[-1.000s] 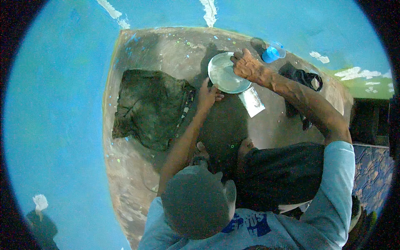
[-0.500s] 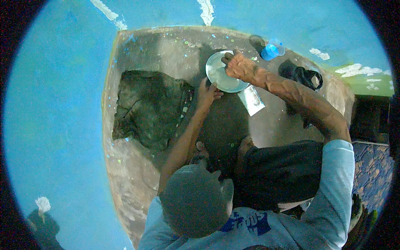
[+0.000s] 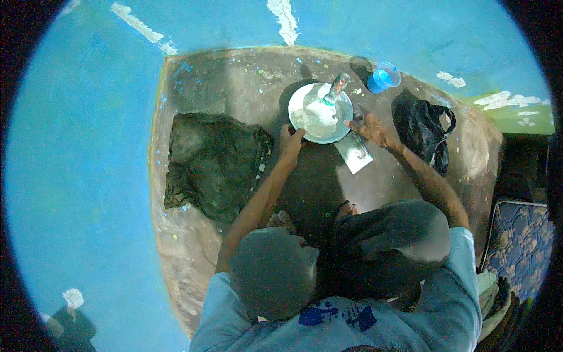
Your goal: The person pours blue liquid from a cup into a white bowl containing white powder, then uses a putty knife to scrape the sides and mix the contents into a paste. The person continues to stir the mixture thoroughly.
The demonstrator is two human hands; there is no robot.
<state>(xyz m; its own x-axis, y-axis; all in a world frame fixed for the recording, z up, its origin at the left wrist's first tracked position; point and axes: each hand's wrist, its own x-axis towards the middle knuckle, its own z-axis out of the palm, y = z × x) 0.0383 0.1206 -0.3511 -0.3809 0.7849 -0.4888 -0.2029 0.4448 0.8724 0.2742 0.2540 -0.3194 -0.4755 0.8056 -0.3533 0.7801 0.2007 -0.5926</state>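
My left hand (image 3: 291, 139) grips the lower-left rim of a pale round bowl (image 3: 308, 101), which holds whitish material. My right hand (image 3: 370, 130) has its fingers on the bowl's right rim. A worn-handled tool (image 3: 338, 83) stands tilted in the bowl, its lower part in the white material. A white flat rectangular piece (image 3: 358, 157) lies just beside the bowl, below and to the right.
A dark crumpled cloth (image 3: 214, 164) lies left on the paint-spotted floor (image 3: 187, 246). A blue-filled clear cup (image 3: 382, 79) and black bag (image 3: 425, 126) sit at right. Patched blue walls (image 3: 82, 176) border the floor. A patterned mattress (image 3: 521, 240) shows at far right.
My right hand has moved from inside the bowl down and right to its rim. The tool now stands uncovered in the bowl. My left hand and the bowl have shifted slightly.
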